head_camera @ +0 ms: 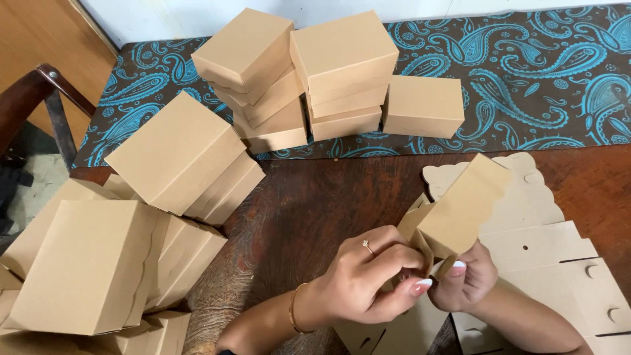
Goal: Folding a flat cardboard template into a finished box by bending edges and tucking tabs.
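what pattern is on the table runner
Turquoise paisley on dark brown table runner, head view.

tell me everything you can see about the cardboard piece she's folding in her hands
The cardboard piece is plain tan card, partly folded, with one scalloped edge along its raised flap. It is tilted up to the right above the wooden table. The left hand and right hand pinch its lower folded corner. Flat blanks lie beneath.

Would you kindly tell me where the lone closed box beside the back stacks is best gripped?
Probably across the two short side walls of the single closed kraft box, coming from above. It lies flat on the paisley cloth; its right side is free, but the left nearly meets the middle stack.
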